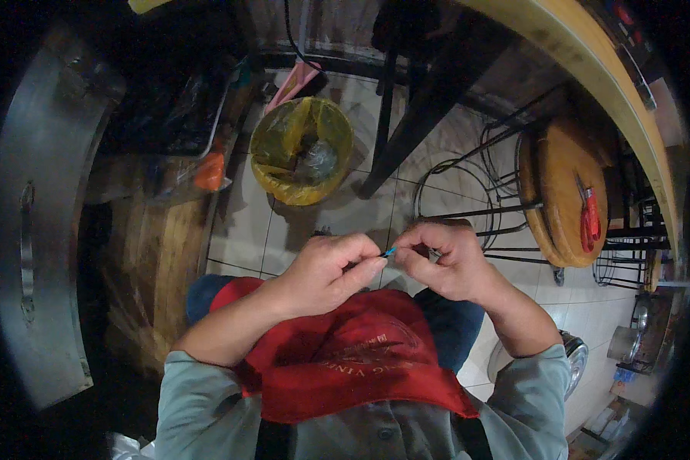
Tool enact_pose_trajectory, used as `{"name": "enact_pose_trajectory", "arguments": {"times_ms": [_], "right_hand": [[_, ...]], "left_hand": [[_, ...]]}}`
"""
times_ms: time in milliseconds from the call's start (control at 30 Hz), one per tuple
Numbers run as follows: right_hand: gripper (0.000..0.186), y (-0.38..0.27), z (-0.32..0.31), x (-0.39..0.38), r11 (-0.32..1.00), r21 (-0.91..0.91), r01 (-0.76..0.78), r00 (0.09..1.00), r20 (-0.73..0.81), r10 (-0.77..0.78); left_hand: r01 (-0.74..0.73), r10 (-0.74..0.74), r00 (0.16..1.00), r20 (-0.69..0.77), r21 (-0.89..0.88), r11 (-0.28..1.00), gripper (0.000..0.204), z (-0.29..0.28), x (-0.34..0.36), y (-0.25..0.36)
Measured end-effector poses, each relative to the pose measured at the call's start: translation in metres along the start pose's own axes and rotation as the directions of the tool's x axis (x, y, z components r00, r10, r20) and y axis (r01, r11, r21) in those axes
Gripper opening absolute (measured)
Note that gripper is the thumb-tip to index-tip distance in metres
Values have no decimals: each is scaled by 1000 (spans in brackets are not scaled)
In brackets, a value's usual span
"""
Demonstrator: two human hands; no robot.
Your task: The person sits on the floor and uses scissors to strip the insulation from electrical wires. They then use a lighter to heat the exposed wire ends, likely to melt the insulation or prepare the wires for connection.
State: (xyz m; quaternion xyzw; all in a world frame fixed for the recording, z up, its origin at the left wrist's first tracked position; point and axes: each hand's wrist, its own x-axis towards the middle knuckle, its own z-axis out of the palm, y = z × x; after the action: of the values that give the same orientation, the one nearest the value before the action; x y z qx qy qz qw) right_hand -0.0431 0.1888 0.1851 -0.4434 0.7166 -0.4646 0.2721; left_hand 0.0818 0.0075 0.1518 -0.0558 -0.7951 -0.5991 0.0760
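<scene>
My left hand (333, 268) and my right hand (446, 257) meet in front of my lap, both with fingers pinched. Between their fingertips sits a small thin blue piece (389, 251), too small to name. A dark, thin part shows by the left fingers, and I cannot tell whether it belongs to the blue piece. Below the hands a red apron (360, 337) covers my lap. To the right, a red-handled tool (589, 218) with a slim pointed metal end lies on a round wooden stool seat (553, 192).
Ahead stands a round bin lined with a yellow bag (303, 195), clear plastic inside. A pink-handled thing (293, 83) is behind it. Black metal legs (398, 149) and a curved wooden table edge (590, 54) rise at the right. On the left are a wooden surface (149, 261) and a metal panel (49, 253).
</scene>
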Motion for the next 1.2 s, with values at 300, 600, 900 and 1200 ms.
{"name": "enact_pose_trajectory", "arguments": {"times_ms": [300,600,900,1200], "right_hand": [[10,0,13,4,976,-215,37,995,-85,-57],[11,68,-15,-12,969,-89,-230,886,-431,171],[22,29,41,32,905,397,-152,964,-144,225],[27,9,27,67,866,469,-174,974,-50,222]], "left_hand": [[-104,107,994,-11,162,981,13,5,-1,-3],[165,-186,980,-71,-234,958,12,10,-12,1],[181,-245,964,-103,-423,888,15,-9,-22,-7],[132,-248,923,-295,-363,923,12,-14,-28,-14]]}}
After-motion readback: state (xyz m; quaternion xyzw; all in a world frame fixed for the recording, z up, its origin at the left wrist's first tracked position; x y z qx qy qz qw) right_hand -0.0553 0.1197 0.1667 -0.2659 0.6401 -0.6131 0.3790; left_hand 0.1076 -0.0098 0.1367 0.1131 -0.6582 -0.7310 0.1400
